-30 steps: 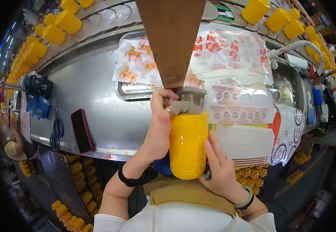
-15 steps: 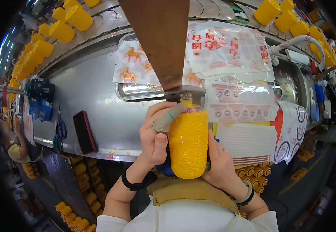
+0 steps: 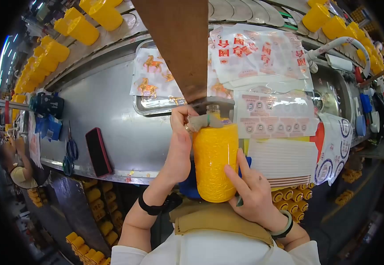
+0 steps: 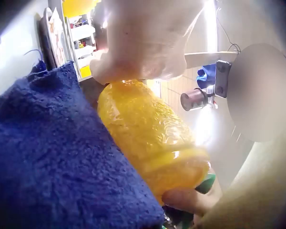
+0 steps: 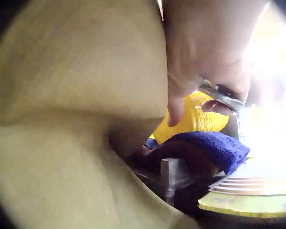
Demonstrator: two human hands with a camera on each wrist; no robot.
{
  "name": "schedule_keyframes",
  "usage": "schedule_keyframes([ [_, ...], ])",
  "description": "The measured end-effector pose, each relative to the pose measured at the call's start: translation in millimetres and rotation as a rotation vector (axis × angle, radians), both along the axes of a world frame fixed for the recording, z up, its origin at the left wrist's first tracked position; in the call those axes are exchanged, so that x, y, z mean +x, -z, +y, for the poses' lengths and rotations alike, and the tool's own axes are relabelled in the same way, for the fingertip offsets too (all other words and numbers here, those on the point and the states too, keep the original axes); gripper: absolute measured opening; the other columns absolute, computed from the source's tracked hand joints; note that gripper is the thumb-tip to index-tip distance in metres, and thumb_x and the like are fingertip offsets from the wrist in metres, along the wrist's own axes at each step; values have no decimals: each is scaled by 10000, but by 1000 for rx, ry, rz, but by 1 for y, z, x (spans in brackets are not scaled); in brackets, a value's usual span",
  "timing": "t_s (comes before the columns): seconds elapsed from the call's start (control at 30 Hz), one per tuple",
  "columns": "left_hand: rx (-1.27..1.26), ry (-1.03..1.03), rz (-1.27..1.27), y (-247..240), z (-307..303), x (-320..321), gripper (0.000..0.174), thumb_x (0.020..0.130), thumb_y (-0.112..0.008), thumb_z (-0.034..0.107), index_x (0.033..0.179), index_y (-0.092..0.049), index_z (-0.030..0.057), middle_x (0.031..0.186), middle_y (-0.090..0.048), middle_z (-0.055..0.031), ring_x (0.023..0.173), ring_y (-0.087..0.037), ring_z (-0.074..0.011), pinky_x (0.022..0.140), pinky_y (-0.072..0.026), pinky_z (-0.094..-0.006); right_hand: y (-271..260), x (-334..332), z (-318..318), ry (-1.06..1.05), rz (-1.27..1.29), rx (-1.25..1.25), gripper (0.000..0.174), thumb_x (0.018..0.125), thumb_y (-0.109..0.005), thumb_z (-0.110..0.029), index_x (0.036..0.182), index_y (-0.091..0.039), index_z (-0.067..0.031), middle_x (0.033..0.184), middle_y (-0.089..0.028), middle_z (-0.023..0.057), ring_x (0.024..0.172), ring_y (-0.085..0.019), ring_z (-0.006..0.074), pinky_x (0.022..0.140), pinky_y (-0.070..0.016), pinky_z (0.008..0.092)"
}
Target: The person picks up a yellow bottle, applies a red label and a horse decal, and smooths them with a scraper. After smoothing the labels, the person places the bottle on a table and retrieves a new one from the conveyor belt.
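Note:
A yellow bottle (image 3: pixel 216 163) with a textured body and a clear narrow neck (image 3: pixel 213 108) stands upright before the person's apron. At its shoulder, my left hand (image 3: pixel 181 148) lays fingers in grey covers (image 3: pixel 204 122) curled across the top, just below the neck. My right hand (image 3: pixel 254 194) holds the lower right side, index and middle fingers stretched along the wall. In the right wrist view a small shiny grey-green strip (image 5: pixel 221 98) lies across the fingers of that hand. A blue cloth (image 4: pixel 66 157) lies against the bottle, seen large in the left wrist view.
A brown post (image 3: pixel 174 39) comes down just beyond the bottle. Printed decal sheets (image 3: pixel 262 57) cover the right of the metal table (image 3: pixel 99 88). A phone (image 3: pixel 98 152) and scissors (image 3: pixel 70 150) lie left. Yellow bottles (image 3: pixel 106 14) line the conveyor behind. Another person (image 3: pixel 22 168) is far left.
My left hand has drawn off the bottle's side and turned, its covered fingers again across the shoulder as a second ago. My right index finger has shifted onto the bottle's front.

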State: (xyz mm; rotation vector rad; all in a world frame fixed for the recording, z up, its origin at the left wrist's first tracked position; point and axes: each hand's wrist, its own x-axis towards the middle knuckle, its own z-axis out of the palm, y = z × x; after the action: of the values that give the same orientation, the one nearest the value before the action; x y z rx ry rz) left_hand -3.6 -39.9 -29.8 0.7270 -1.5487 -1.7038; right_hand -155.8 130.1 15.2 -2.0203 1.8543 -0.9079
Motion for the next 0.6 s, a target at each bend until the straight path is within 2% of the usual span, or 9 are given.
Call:
schedule_keyframes([
  [0.03,-33,-46,32,-4,1,-3,766,1058,-248,666,1343,-393,-30,1241,-409,-74,1165,-400,-157,1087,-288,-317,6,-3,3,3,-35,27,823,611,-713,18,1419,-556,43,1518,-459,332,736,-627,264,698,-535,359],
  [0.07,-36,-49,35,-9,0,-1,766,1058,-248,666,1343,-393,-30,1241,-409,-74,1165,-400,-157,1087,-288,-317,6,-4,4,0,-32,23,823,611,-713,18,1419,-556,43,1518,-459,332,736,-627,264,698,-535,359],
  [0.13,-210,-187,-19,-15,-3,2,790,1070,-262,627,1368,-491,-68,1334,-510,-121,1243,-434,-197,1126,-297,-350,6,-4,6,106,-141,233,896,692,-763,-32,1506,-406,86,1546,-413,337,928,-682,353,800,-557,397],
  [0.17,-211,-188,-19,-13,-2,3,790,1070,-262,627,1368,-491,-68,1334,-510,-121,1243,-434,-197,1126,-297,-350,8,-4,5,106,-141,232,896,692,-763,-32,1506,-406,86,1546,-413,337,928,-682,353,800,-557,397],
  [0.23,-188,-161,49,-7,2,7,798,1076,-278,594,1336,-595,-92,1380,-597,-168,1308,-490,-264,1131,-352,-394,13,-4,2,61,-162,256,1009,747,-825,-130,1547,-267,124,1565,-374,342,1113,-650,422,891,-548,431],
  [0.33,-344,-121,-23,-9,8,6,786,1081,-288,569,1312,-631,-100,1312,-670,-184,1316,-536,-315,1100,-412,-426,25,-2,2,46,-153,209,1068,725,-867,-185,1545,-262,136,1530,-425,333,1181,-627,424,926,-540,435],
  [0.47,-496,-127,-54,-14,5,6,741,1077,-324,533,1290,-647,-99,1240,-696,-224,1275,-569,-370,1066,-452,-450,11,-9,0,26,-91,210,1157,697,-920,-270,1546,-251,141,1491,-472,316,1174,-636,395,916,-545,425],
  [0.53,-473,-178,-29,-15,7,1,714,1074,-343,512,1283,-653,-96,1241,-695,-229,1258,-580,-378,1055,-460,-453,-9,-23,-5,-25,-447,440,1193,690,-939,-394,1545,-284,119,1401,-546,276,1093,-654,349,878,-548,396],
  [0.6,-448,-230,-5,-16,11,-1,687,1072,-361,491,1276,-660,-93,1242,-693,-235,1241,-591,-386,1045,-468,-456,-20,-31,-15,-7,-433,376,1172,693,-921,-463,1538,-329,92,1368,-553,252,1024,-648,329,849,-546,388],
])
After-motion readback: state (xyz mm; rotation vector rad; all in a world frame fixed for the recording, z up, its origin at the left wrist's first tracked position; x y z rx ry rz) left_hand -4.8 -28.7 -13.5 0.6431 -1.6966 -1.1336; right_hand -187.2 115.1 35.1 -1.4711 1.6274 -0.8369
